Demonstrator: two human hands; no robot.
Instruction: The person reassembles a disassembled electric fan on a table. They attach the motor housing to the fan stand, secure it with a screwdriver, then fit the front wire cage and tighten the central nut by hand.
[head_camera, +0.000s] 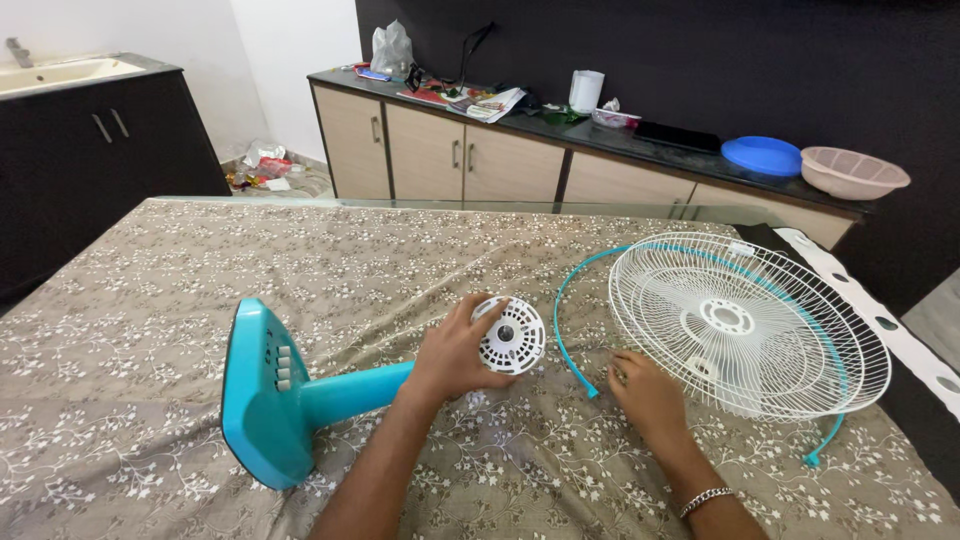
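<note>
At frame centre, the left hand (452, 352) grips one white fan motor housing (510, 336) atop the single turquoise fan stand (290, 392) lying on the desk (150, 290). The right hand (645, 392) rests half-curled, seemingly holding nothing, beside one white wire fan guard (745, 325) and one turquoise rim ring (568, 330).

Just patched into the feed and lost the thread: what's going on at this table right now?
A person is handling a dismantled turquoise plastic pedestal fan lying on its side on the floral-cloth table. The left hand grips the fan's round white vented motor head. The right hand rests on the cloth beside the thin turquoise plastic rim ring, at the edge of the white wire fan guard lying flat on the table.
</note>
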